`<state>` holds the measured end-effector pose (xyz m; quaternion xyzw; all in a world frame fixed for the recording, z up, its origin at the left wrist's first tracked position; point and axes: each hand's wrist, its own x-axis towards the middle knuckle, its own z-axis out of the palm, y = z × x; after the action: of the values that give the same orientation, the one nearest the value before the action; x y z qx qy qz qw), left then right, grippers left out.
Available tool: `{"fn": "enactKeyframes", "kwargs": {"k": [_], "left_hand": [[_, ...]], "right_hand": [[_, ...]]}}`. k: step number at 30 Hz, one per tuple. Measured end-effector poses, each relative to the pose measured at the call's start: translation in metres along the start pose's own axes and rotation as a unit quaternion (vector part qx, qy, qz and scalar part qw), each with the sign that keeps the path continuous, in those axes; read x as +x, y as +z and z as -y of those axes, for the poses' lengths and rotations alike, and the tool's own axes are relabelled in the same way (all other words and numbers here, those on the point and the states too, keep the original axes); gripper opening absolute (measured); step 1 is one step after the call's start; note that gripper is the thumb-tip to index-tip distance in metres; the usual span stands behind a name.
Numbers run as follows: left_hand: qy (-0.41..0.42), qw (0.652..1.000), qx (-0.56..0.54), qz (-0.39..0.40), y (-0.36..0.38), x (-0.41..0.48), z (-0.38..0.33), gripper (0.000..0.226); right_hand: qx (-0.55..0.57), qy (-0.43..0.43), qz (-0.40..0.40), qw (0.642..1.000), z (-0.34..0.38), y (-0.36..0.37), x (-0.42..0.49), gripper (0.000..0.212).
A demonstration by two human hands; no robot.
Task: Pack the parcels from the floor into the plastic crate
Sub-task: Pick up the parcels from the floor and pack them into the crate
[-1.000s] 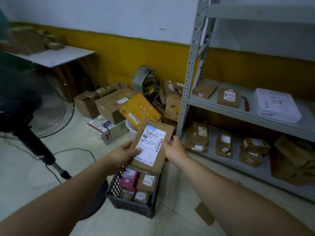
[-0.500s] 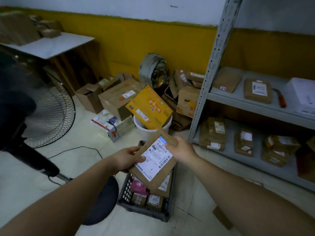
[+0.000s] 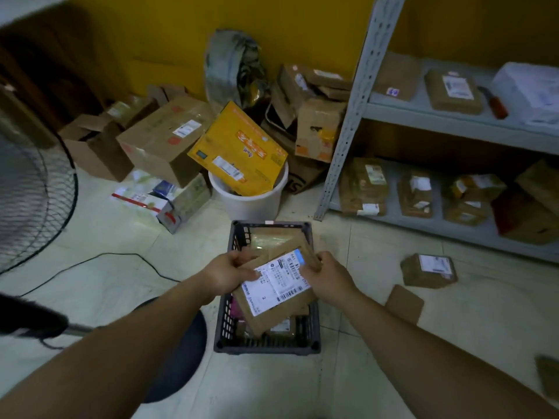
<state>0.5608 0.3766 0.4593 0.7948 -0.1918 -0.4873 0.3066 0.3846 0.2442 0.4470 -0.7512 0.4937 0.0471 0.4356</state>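
Low in the frame's centre, the left hand (image 3: 225,275) and right hand (image 3: 328,276) grip opposite edges of a labelled brown parcel (image 3: 273,293), tilting it over the black crate (image 3: 266,346), probably to fit beside parcels already inside.

Single view. The camera is worn on the person's head, wide-angle, facing forward and steeply down at the floor (image 3: 90,231). Both forearms enter from 7 and 5 o'clock and converge just below frame centre. There the left hand (image 3: 225,275) and right hand (image 3: 328,275) hold a parcel (image 3: 272,294) over the plastic crate (image 3: 266,347), near the lens. Farther off: yellow wall (image 3: 169,31) at 12 o'clock, shelving unit (image 3: 357,95) at 2 o'clock, fan (image 3: 30,192) at 9 o'clock. Verticals lean near the frame borders.
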Motion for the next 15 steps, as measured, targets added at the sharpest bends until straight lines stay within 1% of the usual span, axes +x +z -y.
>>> {"fn": "enactKeyframes", "kwargs": {"k": [2, 4, 6, 8, 10, 11, 12, 13, 15], "left_hand": [[-0.005, 0.999, -0.005, -0.054, 0.014, 0.022, 0.025, 0.039], [-0.014, 0.995, -0.014, -0.101, 0.033, 0.05, 0.056, 0.05], [-0.028, 0.991, -0.007, -0.133, 0.052, 0.082, 0.09, 0.054], [-0.033, 0.99, 0.004, -0.137, 0.074, 0.113, 0.126, 0.039], [-0.028, 0.991, 0.012, -0.13, 0.096, 0.143, 0.16, 0.015], [-0.028, 0.991, 0.013, -0.129, 0.103, 0.154, 0.174, 0.007], [-0.025, 0.991, 0.01, -0.132, 0.109, 0.164, 0.188, 0.008], [-0.025, 0.991, 0.005, -0.128, 0.113, 0.173, 0.203, 0.019], [-0.036, 0.991, -0.014, -0.125, 0.117, 0.187, 0.225, 0.051]], "right_hand": [[0.011, 0.006, 0.003, 1.0, -0.024, 0.027, 0.012, 0.039], [0.019, 0.003, 0.024, 1.0, -0.054, 0.06, 0.031, 0.048], [0.008, 0.008, 0.038, 0.999, -0.084, 0.094, 0.053, 0.053], [-0.001, 0.012, 0.027, 1.0, -0.116, 0.131, 0.079, 0.05], [-0.004, 0.012, 0.006, 1.0, -0.142, 0.164, 0.104, 0.049], [-0.01, 0.009, -0.002, 1.0, -0.151, 0.176, 0.113, 0.049], [-0.017, -0.001, -0.008, 1.0, -0.161, 0.189, 0.123, 0.05], [-0.025, -0.013, -0.012, 1.0, -0.169, 0.201, 0.131, 0.05], [-0.044, -0.024, -0.013, 0.999, -0.181, 0.218, 0.146, 0.049]]}}
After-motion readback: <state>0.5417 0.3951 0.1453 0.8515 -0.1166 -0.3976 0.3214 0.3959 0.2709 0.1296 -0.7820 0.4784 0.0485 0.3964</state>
